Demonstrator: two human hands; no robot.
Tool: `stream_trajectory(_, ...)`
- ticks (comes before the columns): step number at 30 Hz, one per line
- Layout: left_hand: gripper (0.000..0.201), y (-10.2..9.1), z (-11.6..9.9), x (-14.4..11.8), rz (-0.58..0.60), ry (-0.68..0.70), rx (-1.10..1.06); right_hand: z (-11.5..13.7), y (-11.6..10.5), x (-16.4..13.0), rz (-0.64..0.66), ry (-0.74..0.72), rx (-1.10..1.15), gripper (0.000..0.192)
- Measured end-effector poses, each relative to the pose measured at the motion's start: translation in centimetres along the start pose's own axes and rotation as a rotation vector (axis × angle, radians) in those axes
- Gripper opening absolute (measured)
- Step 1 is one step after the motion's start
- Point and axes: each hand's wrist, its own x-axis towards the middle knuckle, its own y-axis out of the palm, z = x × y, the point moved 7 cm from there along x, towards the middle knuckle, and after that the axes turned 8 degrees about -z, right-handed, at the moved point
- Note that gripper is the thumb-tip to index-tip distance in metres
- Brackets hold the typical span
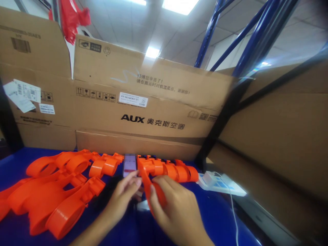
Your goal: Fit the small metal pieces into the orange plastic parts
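Orange plastic part on blue worktop, pinched from right by right hand. Left hand at its left side, fingertips touching it, grasp unclear. Phone just behind. Orange parts pile at left. AUX carton behind.

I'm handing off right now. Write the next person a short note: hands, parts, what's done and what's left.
Left hand: fingers at the near end of an orange part, beside the phone.
Right hand: gripping that same orange part.
Parts: a row of orange pieces lies behind the hands; a loose pile sits left on the blue table. Power strip is at right.
Done: cannot tell.
Left: the pile looks unhandled.
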Motion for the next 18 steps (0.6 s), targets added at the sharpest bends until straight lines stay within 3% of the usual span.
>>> stream_trajectory(3,0.054,-1.0,0.5,0.3,-0.127,-0.072,-0.107,2.7,2.1,0.8,0.037,-0.115,0.059,0.019)
stream_trajectory(7,0.043,-2.3,0.0,1.0,-0.255,-0.038,-0.217,3.8,3.1,1.7,0.052,-0.236,0.374,0.022)
stream_trajectory(10,0.035,-2.9,-0.4,1.6,-0.289,-0.016,-0.283,1.5,3.2,2.8,-0.048,-0.229,0.559,0.024)
stream_trajectory(12,0.034,-2.9,-0.3,1.8,-0.250,-0.050,-0.303,-1.3,4.1,3.6,-0.091,-0.117,0.525,0.023)
stream_trajectory(13,0.036,-2.7,-0.3,1.9,-0.209,-0.070,-0.295,-2.8,5.1,3.9,-0.056,-0.049,0.470,0.026)
stream_trajectory(15,0.042,-2.4,-0.2,1.9,-0.142,-0.083,-0.251,-4.4,7.4,3.8,0.135,-0.024,0.413,0.027)
stream_trajectory(18,0.047,-2.9,-0.5,2.1,-0.162,-0.027,-0.174,-5.5,9.6,2.7,0.339,-0.051,0.391,0.017)
